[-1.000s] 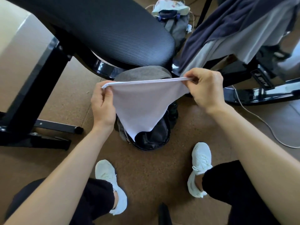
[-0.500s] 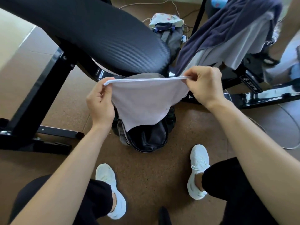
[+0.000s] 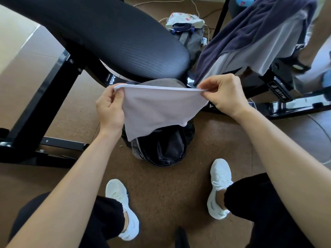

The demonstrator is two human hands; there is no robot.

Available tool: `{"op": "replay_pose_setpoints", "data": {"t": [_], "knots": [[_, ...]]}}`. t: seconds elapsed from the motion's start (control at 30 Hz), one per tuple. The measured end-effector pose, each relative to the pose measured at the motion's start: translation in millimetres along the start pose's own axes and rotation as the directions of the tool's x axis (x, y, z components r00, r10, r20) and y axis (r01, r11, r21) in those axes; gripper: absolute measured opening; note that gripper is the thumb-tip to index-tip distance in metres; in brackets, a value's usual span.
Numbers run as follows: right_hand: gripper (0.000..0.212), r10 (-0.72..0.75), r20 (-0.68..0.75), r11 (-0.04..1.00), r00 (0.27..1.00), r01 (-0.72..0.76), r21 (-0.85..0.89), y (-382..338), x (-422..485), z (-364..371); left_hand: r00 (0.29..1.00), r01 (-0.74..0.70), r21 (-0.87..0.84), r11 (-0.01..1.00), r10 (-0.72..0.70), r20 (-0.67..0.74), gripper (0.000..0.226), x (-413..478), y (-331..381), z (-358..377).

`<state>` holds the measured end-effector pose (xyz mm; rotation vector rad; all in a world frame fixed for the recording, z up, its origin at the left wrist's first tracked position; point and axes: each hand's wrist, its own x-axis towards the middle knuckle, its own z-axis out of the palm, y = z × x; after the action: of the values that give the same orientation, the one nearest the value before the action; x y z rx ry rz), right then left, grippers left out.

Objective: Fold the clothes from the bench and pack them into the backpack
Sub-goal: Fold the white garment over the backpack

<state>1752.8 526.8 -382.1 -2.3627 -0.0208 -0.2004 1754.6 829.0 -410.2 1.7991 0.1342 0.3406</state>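
Stretching a pale lilac cloth (image 3: pixel 157 108) taut by its top edge, the person holds it in the air directly above the open backpack (image 3: pixel 161 151), which stands on the brown floor (image 3: pixel 161 185) between the white shoes (image 3: pixel 123 199) and the worktop. The left hand (image 3: pixel 109 106) is closed on the cloth's left corner, thumb and fingers pinching the hem; the right hand (image 3: pixel 223 93) pinches the right corner in the same way. The lower part of the cloth hangs in a slack point that overlaps the bag's mouth. This looks like the folding step for a small garment, not yet the packing. The next move probably calls for bringing the two corners together to halve the cloth, then lowering it into the dark opening below. On the worktop (image 3: pixel 107 38) to the right, a dark blue garment (image 3: pixel 250 36) and a light grey one (image 3: pixel 268 49) are draped, apparently not yet folded. A second small bag (image 3: pixel 186 27) sits on the floor behind.
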Motion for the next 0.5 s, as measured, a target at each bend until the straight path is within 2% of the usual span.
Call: {"op": "replay_pose_setpoints", "data": {"t": [0.07,0.17,0.23,0.3,0.4,0.47,0.5], "knots": [[0.023,0.005,0.031,1.0,1.0,-0.004,-0.025,-0.5,-0.8,1.4,0.999,0.011,-0.035,0.999,-0.01,0.04,0.019,0.5,-0.1,-1.2],[0.028,0.036,0.092,0.993,0.995,-0.026,-0.113,2.6,-0.7,3.1,0.985,0.013,-0.091,0.996,0.003,0.172,0.019,0.5,2.7,-1.3],[0.033,0.037,0.09,0.994,0.995,-0.026,-0.11,0.1,-0.7,2.2,0.969,0.002,-0.117,0.993,0.028,0.246,0.019,-3.2,7.0,1.6],[0.045,0.016,0.15,1.0,0.989,-0.014,-0.012,-11.5,-2.8,3.5,0.947,-0.008,-0.127,0.992,0.048,0.316,0.017,-8.0,11.7,6.0],[0.066,-0.105,0.323,0.984,0.94,0.051,0.173,-38.6,-11.6,21.0,0.89,-0.02,-0.146,0.989,0.084,0.448,0.017,-16.4,18.2,12.5],[0.062,-0.195,0.362,0.959,0.911,0.101,0.263,-50.6,-17.9,37.8,0.847,-0.034,-0.168,0.985,0.118,0.519,0.019,-20.4,22.1,15.7],[0.052,-0.219,0.369,0.943,0.904,0.099,0.317,-53.1,-20.0,44.6,0.832,-0.03,-0.185,0.982,0.127,0.539,0.02,-21.9,23.0,16.6]]}}
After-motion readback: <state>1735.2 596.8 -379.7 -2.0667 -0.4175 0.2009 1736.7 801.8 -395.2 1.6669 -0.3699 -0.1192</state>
